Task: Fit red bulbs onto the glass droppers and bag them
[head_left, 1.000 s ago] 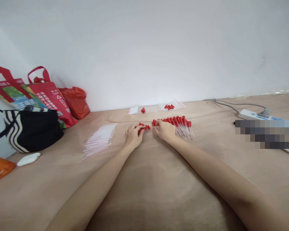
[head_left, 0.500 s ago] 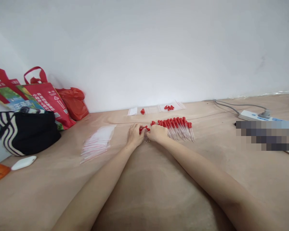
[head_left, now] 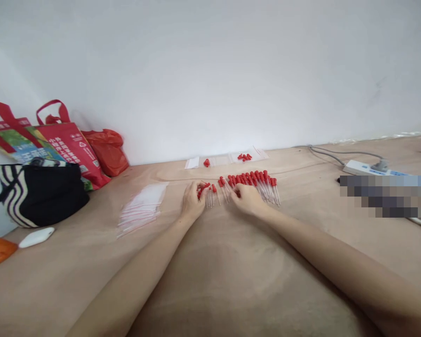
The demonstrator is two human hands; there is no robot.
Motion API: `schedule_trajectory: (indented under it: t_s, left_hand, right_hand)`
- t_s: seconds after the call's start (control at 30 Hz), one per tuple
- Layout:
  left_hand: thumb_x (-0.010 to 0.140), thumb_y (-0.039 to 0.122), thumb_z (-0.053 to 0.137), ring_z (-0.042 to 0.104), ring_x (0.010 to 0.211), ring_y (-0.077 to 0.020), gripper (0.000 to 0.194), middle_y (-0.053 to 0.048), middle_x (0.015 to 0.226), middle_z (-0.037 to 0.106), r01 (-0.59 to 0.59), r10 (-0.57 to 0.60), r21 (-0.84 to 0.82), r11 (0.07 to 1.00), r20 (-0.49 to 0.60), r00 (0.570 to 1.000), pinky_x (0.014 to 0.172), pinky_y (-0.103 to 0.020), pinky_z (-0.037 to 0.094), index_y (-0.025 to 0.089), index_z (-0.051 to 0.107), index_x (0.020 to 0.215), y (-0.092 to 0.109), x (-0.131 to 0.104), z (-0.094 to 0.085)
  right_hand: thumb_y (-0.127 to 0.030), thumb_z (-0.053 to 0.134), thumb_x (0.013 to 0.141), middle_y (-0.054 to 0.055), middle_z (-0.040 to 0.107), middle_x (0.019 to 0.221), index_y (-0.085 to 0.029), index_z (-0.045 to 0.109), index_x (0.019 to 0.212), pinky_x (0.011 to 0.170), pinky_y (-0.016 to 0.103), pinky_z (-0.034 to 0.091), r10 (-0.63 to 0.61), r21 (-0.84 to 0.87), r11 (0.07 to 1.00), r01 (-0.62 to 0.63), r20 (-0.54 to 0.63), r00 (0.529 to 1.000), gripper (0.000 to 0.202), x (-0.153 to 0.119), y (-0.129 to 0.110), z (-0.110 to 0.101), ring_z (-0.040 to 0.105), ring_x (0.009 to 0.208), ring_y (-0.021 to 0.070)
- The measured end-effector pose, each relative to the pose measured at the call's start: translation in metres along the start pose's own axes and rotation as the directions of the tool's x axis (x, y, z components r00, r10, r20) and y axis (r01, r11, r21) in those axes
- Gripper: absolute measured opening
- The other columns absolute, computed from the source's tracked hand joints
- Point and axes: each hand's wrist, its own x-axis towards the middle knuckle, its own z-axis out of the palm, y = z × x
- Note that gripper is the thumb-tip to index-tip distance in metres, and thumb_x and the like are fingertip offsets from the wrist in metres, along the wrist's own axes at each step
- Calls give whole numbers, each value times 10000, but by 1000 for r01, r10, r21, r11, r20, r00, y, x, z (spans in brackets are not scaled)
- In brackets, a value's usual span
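My left hand (head_left: 193,202) is closed with curled fingers on several small red rubber bulbs (head_left: 206,186). Thin clear glass tubes (head_left: 210,201) lie side by side just right of it, one topped by a red bulb. My right hand (head_left: 247,198) pinches the lower end of a clear glass tube (head_left: 227,182), slanting up to the left; its fingertips partly hide it. Behind and right of this hand, droppers with red bulbs and clear stems (head_left: 257,179) lie in a dense row, bulbs toward the wall.
Clear zip bags (head_left: 143,206) are fanned out at left. By the wall lie more red bulbs (head_left: 244,157), glass tubes (head_left: 220,160) and white slips (head_left: 192,163). Shopping bags (head_left: 68,145), a black pouch (head_left: 52,194) and a white case (head_left: 37,237) stand left; a power strip (head_left: 363,167) lies right.
My right hand has moved right, away from my left hand, and now pinches a glass tube. Tubes between the hands are uncovered. My left hand has stayed nearly in place.
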Motion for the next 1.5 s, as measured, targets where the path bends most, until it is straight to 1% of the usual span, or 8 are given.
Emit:
schedule_trajectory:
  t_s: [0.13,0.3,0.4,0.6,0.87,1.1,1.3,1.5]
  left_hand:
    - [797,214,483,520,859,-184,216,-58,873,583,-99,98,7,995,91,991,784,-320,412,160,524,1002,17,-12,-3]
    - [788,209,491,531,811,-182,152,-36,808,584,-122,119,-8,993,279,953,762,-335,413,196,594,899,47,-34,-11]
    - [787,229,502,537,815,-186,143,-26,804,601,-140,134,-2,990,306,943,779,-352,394,209,596,893,56,-42,-14]
    - [802,254,496,550,812,-182,143,-27,831,622,-147,158,-56,987,307,939,771,-344,398,212,589,902,55,-40,-12]
    - [816,277,483,555,784,-175,156,-23,821,632,-155,172,-78,985,310,935,771,-342,393,215,597,901,55,-39,-12]
    - [841,318,437,554,710,-153,204,-25,744,624,-153,190,-151,977,277,942,758,-318,386,199,603,841,55,-39,-13]
    - [852,292,421,553,693,-130,208,-7,752,633,-274,305,-137,952,320,897,789,-316,349,203,602,802,57,-39,-16]
    - [845,256,435,558,689,-116,181,14,743,639,-365,363,-66,928,368,856,887,-349,267,214,604,794,55,-40,-15]
  right_hand:
    - [-234,362,816,45,632,709,-148,568,840,612,238,404,-216,131,965,227,-96,972,224,-36,39,-6,569,645,143]
    - [-187,370,816,60,640,901,-194,581,958,737,296,426,-339,143,920,364,-171,925,255,-62,66,-15,582,812,161]
    - [-159,366,816,58,640,839,-187,589,944,734,305,422,-399,99,904,415,-151,905,259,-63,66,-17,581,774,156]
    - [-164,373,826,50,626,803,-187,585,939,743,312,392,-439,63,894,444,-85,895,241,-59,62,-13,569,751,148]
    - [-193,363,840,51,608,751,-172,587,932,727,314,368,-464,80,878,472,-97,880,243,-60,59,-14,542,695,142]
    - [-307,364,856,41,597,692,-191,615,877,675,293,356,-487,107,860,499,-121,865,278,-59,57,-13,515,624,131]
    - [-268,369,856,36,594,696,-194,620,891,665,286,313,-558,76,823,562,-74,827,265,-53,63,-15,509,635,128]
    - [-207,369,841,43,591,708,-186,626,851,649,289,259,-590,-87,806,586,-41,806,258,-56,60,-20,487,635,130]
